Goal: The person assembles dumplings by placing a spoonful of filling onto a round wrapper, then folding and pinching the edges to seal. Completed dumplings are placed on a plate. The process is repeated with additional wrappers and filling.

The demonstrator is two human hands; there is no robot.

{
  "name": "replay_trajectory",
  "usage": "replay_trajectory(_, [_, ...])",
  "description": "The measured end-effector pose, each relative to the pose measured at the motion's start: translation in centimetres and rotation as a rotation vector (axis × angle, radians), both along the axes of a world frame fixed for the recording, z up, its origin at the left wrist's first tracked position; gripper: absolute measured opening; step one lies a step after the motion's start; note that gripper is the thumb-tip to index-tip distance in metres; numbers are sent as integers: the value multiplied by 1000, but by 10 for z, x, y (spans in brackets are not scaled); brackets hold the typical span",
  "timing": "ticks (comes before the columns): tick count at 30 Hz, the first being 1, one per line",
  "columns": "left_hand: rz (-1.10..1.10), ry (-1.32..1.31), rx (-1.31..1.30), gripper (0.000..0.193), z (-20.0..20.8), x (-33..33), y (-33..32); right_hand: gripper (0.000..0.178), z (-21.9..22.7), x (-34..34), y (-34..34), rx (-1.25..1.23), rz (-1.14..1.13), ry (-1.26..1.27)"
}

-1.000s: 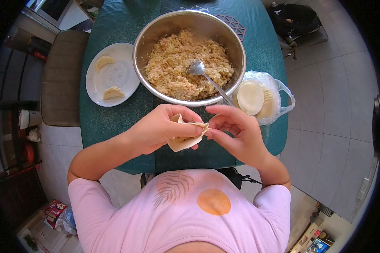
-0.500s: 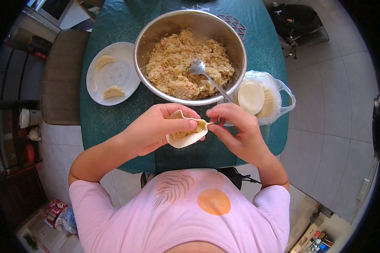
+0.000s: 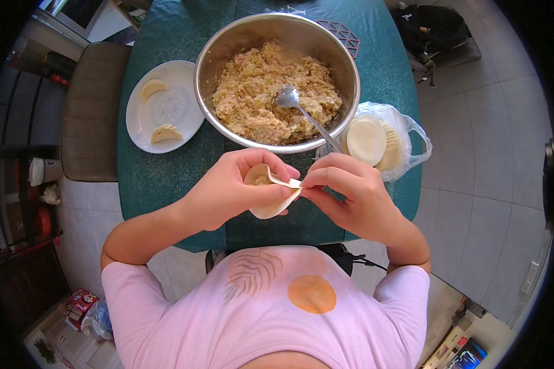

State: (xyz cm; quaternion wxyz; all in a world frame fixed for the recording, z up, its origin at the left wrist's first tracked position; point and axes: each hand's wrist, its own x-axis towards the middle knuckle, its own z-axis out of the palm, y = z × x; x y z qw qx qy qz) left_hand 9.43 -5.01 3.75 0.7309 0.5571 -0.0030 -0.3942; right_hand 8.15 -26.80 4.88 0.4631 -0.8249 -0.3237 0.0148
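Observation:
A dumpling, its round wrapper partly folded over filling, is held between both hands above the table's near edge. My left hand is closed around it, thumb across the near side and fingers behind. With thumb and fingertips, my right hand pinches the wrapper's right corner. Just beyond stands a big steel bowl of minced filling, with a metal spoon resting in it. On the right, round dumpling wrappers are stacked in a clear plastic bag.
A white plate with two finished dumplings is left of the bowl. A dark lattice trivet lies behind it on the green-covered table. A brown chair stands at the left, and a black bag sits at the far right.
The left thumb has moved right and the wrapper's right end is now drawn together and pressed flat. My right hand has shifted slightly, still pinching that corner.

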Motion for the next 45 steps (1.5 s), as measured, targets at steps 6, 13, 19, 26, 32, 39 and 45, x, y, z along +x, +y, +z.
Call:
replay_trajectory(6, [-47,-298,95,5,1,0,0,17,-4,-3,1,83,-20,-13])
replay_trajectory(13, [-130,-312,43,9,4,1,3,21,-2,-7,1,90,-49,-22])
replay_trajectory(19, [-87,-166,-5,17,6,4,5,22,-6,-8,-1,89,-77,-94])
replay_trajectory(26, [-68,-203,56,12,5,4,5,22,10,-7,5,54,-83,-24])
replay_trajectory(32, [-77,-124,19,9,15,2,2,22,8,-3,0,41,22,-86])
replay_trajectory(39, [-79,-321,47,6,16,-2,2,24,9,-8,4,74,-67,-28])
replay_trajectory(45, [-26,-278,-6,8,17,-3,2,26,3,-5,1,73,-48,-240])
